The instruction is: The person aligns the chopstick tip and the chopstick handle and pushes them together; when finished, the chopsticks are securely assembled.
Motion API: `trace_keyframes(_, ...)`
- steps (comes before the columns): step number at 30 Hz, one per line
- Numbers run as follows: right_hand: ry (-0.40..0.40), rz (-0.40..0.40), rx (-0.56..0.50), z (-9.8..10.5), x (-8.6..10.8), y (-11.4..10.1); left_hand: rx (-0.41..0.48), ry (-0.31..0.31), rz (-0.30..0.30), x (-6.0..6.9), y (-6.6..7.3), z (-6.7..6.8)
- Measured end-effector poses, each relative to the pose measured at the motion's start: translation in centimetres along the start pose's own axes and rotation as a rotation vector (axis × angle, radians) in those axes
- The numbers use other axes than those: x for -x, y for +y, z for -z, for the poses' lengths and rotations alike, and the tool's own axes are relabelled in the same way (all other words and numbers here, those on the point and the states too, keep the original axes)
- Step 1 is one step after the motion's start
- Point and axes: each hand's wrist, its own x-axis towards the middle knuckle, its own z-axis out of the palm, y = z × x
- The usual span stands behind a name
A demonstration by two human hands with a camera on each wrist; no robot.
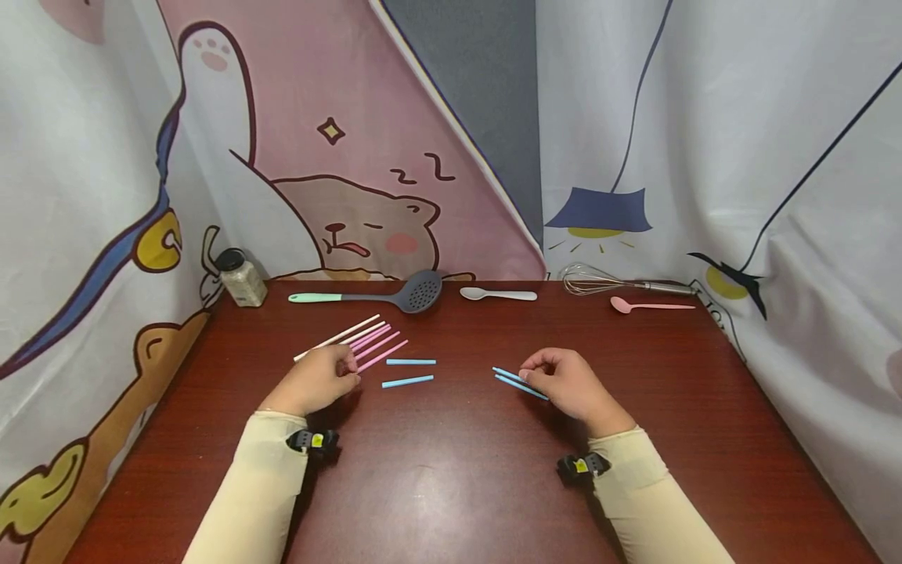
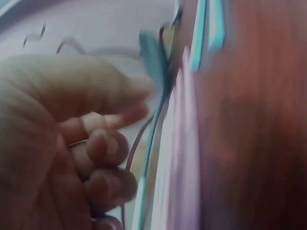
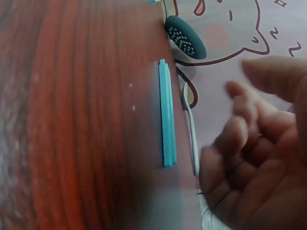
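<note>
My left hand (image 1: 320,380) hovers beside several pink sticks (image 1: 381,356) that lie slanted on the table, partly covered by its fingers. Two white sticks (image 1: 338,338) lie just behind them. In the left wrist view, the thumb and bent fingers stand apart with nothing between them, next to the blurred pink sticks (image 2: 186,158). Two separate blue sticks (image 1: 412,362) lie right of the pink ones. My right hand (image 1: 569,388) is close to another pair of blue sticks (image 1: 511,383). Its fingers are loosely bent and hold nothing; the right wrist view has these blue sticks (image 3: 166,115) lying apart from them.
Along the table's (image 1: 423,470) back edge lie a slotted skimmer (image 1: 421,292), a white spoon (image 1: 496,295), a whisk (image 1: 627,285) and a pink spoon (image 1: 651,306). A jar with a black lid (image 1: 243,280) stands at the back left. A patterned curtain (image 1: 366,196) hangs behind.
</note>
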Motion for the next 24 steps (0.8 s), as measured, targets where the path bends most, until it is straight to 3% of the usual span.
trace_keyframes(3,-0.077,-0.02,0.065,-0.2,0.0,0.4,0.076,0.016,-0.106,-0.3,1.5,-1.5)
trace_keyframes(6,-0.125,-0.027,0.118,-0.3,0.1,0.5,0.067,-0.009,-0.132,-0.5,2.6,-2.9)
trace_keyframes(10,-0.152,-0.052,0.19,-0.4,0.2,0.4,0.015,-0.071,-0.123,-0.5,3.2,-4.2)
trace_keyframes(13,-0.159,-0.054,0.242,-0.4,0.3,0.3,-0.014,-0.088,-0.111,-0.4,3.4,-4.5)
trace_keyframes(24,-0.173,-0.014,0.396,-0.1,0.7,-0.1,-0.084,-0.061,-0.139,-0.3,3.6,-4.5)
